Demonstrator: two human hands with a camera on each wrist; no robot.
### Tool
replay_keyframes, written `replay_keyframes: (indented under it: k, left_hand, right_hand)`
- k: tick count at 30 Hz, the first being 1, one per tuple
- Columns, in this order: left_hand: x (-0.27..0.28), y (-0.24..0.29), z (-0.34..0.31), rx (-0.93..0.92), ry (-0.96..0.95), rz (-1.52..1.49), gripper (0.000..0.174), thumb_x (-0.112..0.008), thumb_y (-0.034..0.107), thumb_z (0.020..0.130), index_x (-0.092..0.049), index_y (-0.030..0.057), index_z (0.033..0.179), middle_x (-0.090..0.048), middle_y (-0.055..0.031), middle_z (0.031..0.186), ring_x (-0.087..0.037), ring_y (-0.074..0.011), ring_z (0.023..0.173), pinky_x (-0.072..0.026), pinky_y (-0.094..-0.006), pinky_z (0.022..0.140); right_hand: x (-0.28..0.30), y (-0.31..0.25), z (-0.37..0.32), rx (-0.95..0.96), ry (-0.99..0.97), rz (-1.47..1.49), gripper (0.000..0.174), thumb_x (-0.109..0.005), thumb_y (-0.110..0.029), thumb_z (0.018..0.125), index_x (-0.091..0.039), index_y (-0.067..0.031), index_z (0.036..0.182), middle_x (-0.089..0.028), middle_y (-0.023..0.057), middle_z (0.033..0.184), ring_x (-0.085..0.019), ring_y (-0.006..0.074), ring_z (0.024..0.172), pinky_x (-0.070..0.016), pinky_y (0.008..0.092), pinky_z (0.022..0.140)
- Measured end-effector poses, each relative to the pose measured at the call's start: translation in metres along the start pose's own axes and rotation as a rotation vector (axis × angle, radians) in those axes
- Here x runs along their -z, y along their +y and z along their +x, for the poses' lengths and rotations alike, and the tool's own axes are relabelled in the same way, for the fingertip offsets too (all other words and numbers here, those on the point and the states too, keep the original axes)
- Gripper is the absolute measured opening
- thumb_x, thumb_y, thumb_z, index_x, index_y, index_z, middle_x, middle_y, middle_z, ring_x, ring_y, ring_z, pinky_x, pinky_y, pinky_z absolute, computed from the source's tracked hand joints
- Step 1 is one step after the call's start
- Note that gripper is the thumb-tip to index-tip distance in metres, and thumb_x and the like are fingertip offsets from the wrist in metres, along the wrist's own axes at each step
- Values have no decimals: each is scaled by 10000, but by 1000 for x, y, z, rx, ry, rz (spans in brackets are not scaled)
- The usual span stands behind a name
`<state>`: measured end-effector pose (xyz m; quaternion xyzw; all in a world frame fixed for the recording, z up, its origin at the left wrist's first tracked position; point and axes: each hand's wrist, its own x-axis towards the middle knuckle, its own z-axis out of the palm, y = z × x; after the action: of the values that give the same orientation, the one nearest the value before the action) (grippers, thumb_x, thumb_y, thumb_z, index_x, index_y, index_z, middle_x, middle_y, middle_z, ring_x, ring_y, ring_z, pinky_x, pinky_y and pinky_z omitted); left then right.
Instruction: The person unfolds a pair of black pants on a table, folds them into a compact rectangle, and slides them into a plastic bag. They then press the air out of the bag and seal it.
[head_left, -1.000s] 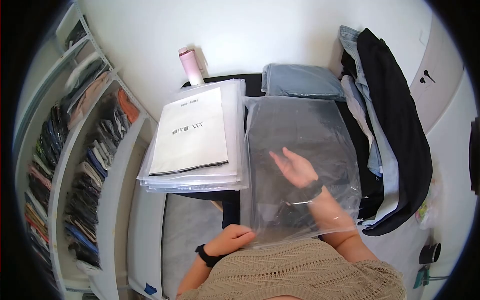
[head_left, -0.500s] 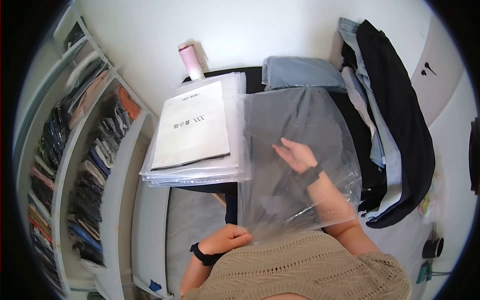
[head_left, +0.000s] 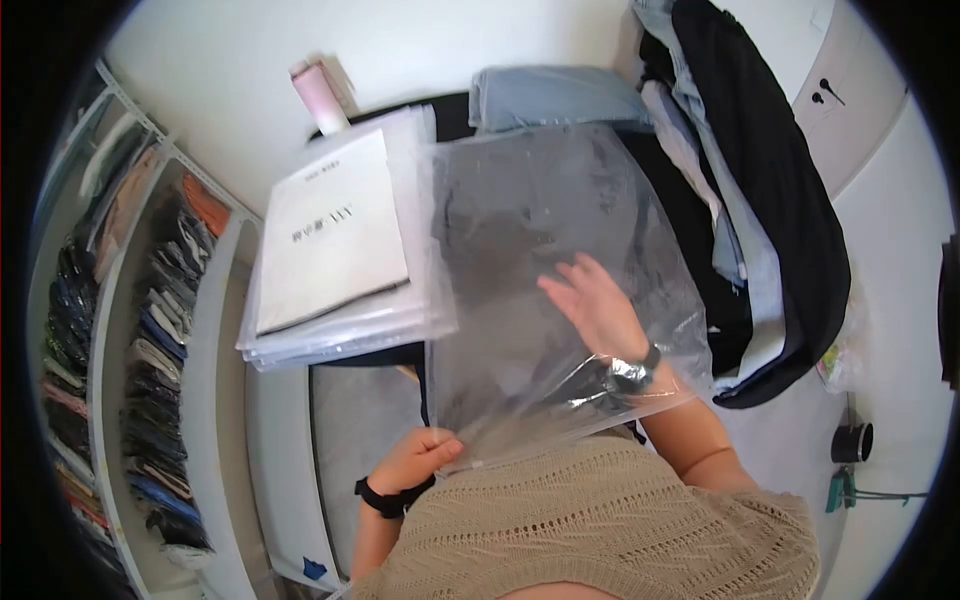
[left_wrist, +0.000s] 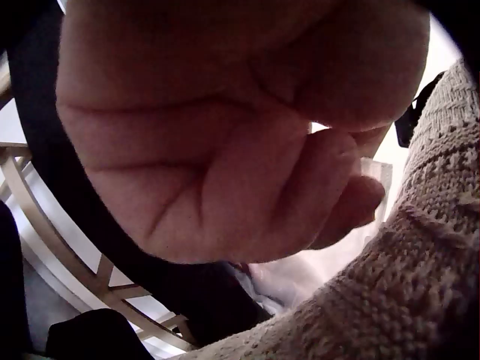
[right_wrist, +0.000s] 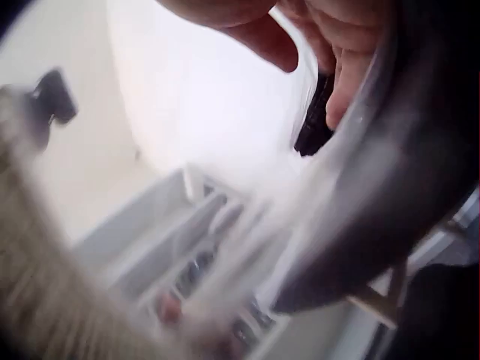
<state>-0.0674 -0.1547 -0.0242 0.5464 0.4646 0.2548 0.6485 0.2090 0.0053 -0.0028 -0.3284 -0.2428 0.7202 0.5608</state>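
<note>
A tall white shelving unit (head_left: 222, 340) stands along the left side, its boards packed with folded clothes in many colours. A black-topped table (head_left: 453, 118) lies ahead of the person, who wears a tan knitted top (head_left: 590, 520). Over the table's right side drapes a long heap of garments, a black one (head_left: 770, 190) outermost and a pale-blue denim one (head_left: 750, 305) just inside it. In the middle, a large, flat, clear plastic bag (head_left: 510, 230) spreads from the table to the person's waist. Its left edge meets a thick stack of clear plastic bags (head_left: 425, 270), topped by a white rectangular sheet with black lettering (head_left: 335, 235). Beyond the large bag sits a folded blue-grey bundle in plastic (head_left: 555, 98). The right hand (head_left: 600, 305) lies within the large bag, under its upper layer, its grip loose and fingers extended. The left hand (head_left: 415, 460) pinches the bag's near left corner, its grip closed on the film. At the back left stands a pink-and-white bottle (head_left: 318, 95)
</note>
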Motion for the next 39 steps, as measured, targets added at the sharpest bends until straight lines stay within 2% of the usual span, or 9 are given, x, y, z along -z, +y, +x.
replay_keyframes:
  k: [4,6,8,12,14,24,27,31,39]
  left_hand:
    - [1,6,-13,47,-35,-60,267,-567,209,938,-565,17,753,-541,14,689,-485,-63,655,-409,-241,584]
    - [0,10,-18,59,-23,-67,241,-570,187,932,-569,22,757,-570,7,695,-527,-67,665,-430,-238,594]
    - [-1,17,-20,41,33,-111,232,-568,179,931,-566,29,754,-573,5,692,-532,-66,651,-428,-229,586]
    - [-3,40,-13,-53,85,-166,244,-564,171,931,-552,31,732,-545,18,652,-503,-49,615,-402,-209,567]
    - [-8,50,-8,-63,105,-168,237,-566,165,926,-555,29,732,-544,20,650,-502,-48,616,-402,-209,570]
    - [-19,81,-4,-194,136,-222,210,-551,149,913,-557,36,736,-520,24,638,-461,-53,591,-373,-207,567]
    - [-24,77,-3,-222,154,-235,198,-534,151,925,-550,39,763,-507,29,654,-442,-53,592,-349,-209,564]
    - [-29,69,3,-789,567,212,332,-746,248,744,-580,45,948,-508,-85,1067,-494,-173,922,-400,-300,761]
    - [-29,81,8,-911,391,734,187,-741,74,694,-664,33,860,-629,-93,906,-595,-282,895,-456,-363,782]
  right_hand:
    - [54,-5,-79,-89,-370,-846,398,-539,-91,932,-455,7,1309,-514,149,1337,-579,250,1124,-451,344,968]
    - [82,-18,-103,200,-754,-1242,311,-580,-54,880,-599,-34,1191,-620,100,1219,-582,233,1130,-453,338,949]
    - [82,-44,-124,91,-632,-1348,306,-606,-29,842,-632,-42,1146,-639,105,1183,-593,277,1106,-463,336,922]
    - [48,-78,-141,84,-488,-1308,176,-631,19,792,-692,2,956,-708,115,935,-668,260,864,-493,326,789]
    - [31,-77,-137,377,-637,-1189,166,-678,14,758,-711,-23,916,-678,103,755,-642,241,663,-488,328,643]
    - [-66,-24,-103,1100,-895,-1597,284,-739,-191,642,-540,-103,825,-473,22,722,-515,193,702,-418,329,600]
    - [-67,-9,-98,1143,-887,-1563,246,-701,-185,671,-480,-118,756,-455,10,687,-523,181,678,-423,315,593]
    - [-60,-9,-98,1208,-889,-1579,118,-612,-145,710,-505,-115,747,-484,2,660,-534,166,655,-424,312,585]
    - [-36,-25,-102,1167,-820,-1560,191,-697,-153,685,-651,-107,865,-656,-9,833,-620,169,769,-476,320,654]
